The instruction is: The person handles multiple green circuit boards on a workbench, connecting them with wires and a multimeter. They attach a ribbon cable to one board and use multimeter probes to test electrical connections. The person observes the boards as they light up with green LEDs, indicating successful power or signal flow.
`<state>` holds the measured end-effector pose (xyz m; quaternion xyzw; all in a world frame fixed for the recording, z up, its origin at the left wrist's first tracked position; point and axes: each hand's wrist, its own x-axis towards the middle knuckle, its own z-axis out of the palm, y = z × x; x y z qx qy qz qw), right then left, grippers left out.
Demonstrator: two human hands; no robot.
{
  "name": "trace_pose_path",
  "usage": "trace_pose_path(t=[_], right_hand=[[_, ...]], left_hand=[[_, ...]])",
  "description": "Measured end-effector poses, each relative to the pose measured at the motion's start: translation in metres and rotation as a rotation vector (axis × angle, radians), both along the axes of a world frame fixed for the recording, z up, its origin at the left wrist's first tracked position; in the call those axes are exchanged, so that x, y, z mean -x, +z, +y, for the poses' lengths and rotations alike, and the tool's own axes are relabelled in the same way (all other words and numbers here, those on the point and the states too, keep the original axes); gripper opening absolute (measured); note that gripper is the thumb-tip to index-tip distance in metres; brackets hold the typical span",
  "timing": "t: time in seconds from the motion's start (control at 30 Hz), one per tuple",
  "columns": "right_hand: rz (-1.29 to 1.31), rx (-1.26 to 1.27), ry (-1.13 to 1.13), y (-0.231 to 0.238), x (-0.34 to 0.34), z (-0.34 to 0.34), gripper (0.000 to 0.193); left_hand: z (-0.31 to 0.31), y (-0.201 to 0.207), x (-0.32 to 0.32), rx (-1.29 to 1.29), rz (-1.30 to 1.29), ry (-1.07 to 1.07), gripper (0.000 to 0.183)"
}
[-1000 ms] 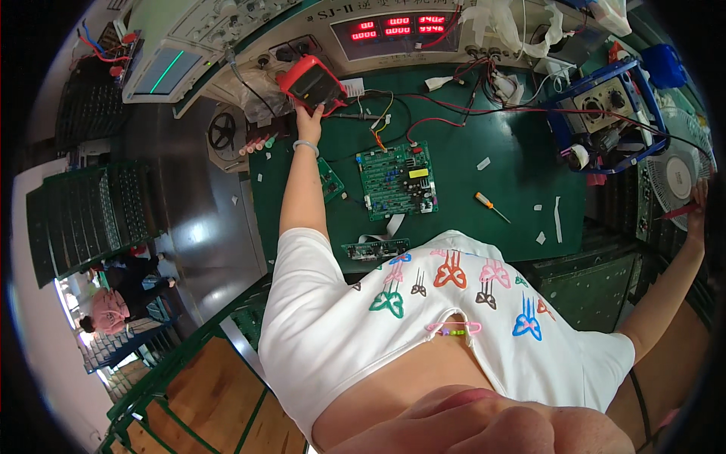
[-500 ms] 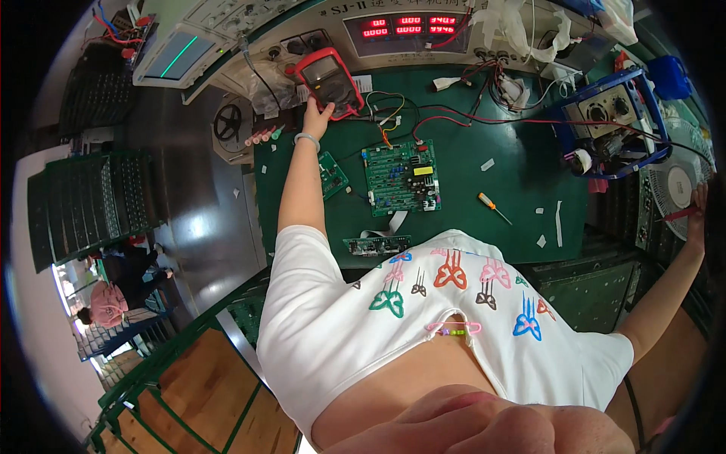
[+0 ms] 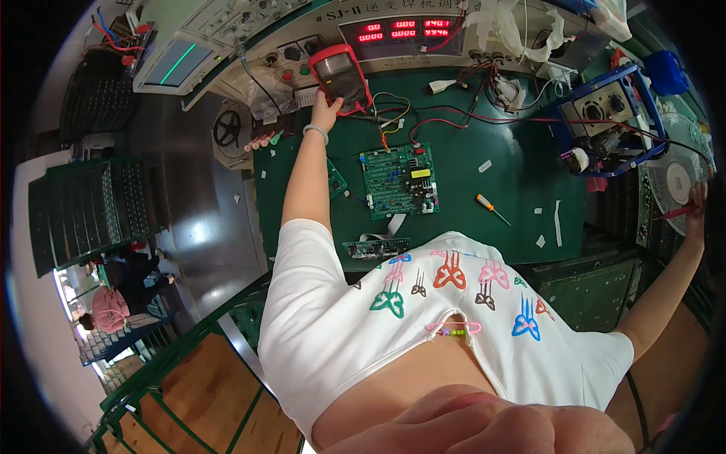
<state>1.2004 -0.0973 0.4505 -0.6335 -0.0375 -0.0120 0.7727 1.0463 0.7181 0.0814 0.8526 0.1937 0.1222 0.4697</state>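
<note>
My left hand (image 3: 325, 115) grips the lower end of a red-framed multimeter (image 3: 337, 74), tilted at the far side of the green bench by the panel. At the far right edge, my right hand (image 3: 697, 212) is closed around a slim red pen-like stick (image 3: 677, 213), in front of the fan; its exact kind is unclear. A large green circuit board (image 3: 386, 181) lies mid-bench, with wires on its far edge. Partly behind my left forearm is a smaller green board (image 3: 335, 180). Close to my shirt lies a narrow circuit board (image 3: 376, 248) with a grey ribbon cable.
An orange-handled screwdriver (image 3: 488, 203) and paper scraps lie on the right. Beyond them stands a blue-framed device (image 3: 605, 106) beside a white fan (image 3: 673, 170). Red and black leads cross the far bench. An oscilloscope (image 3: 181, 62) stands far left; another person (image 3: 113, 309) is beyond the aisle.
The multimeter and my left hand have shifted slightly right and away, uncovering buttons on the panel. My left forearm now covers more of the smaller board. My right hand stays nearly still.
</note>
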Motion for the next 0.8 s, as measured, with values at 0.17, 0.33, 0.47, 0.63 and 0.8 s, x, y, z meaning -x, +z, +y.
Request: trace_pose_path(t=[0.17,0.33,0.47,0.63,0.8], right_hand=[[0.001,-0.075,0.107,-0.009,0.000,-0.020,0.050],[-0.022,-0.175,0.323,-0.010,-0.011,-0.043,0.051],[0.004,-0.172,0.152,-0.013,-0.003,-0.037,0.046],[-0.006,-0.143,0.101,-0.009,-0.001,-0.031,0.042],[-0.023,-0.150,0.064,-0.006,0.014,-0.018,0.038]], left_hand=[[0.000,0.005,-0.003,0.151,0.038,-0.045,0.053],[-0.002,-0.006,-0.005,0.148,0.002,0.004,0.054],[-0.007,-0.009,-0.004,0.153,-0.047,0.032,0.054],[-0.012,0.002,-0.003,0.039,-0.021,0.055,0.052],[-0.032,0.029,0.001,-0.111,0.035,0.068,0.051]])
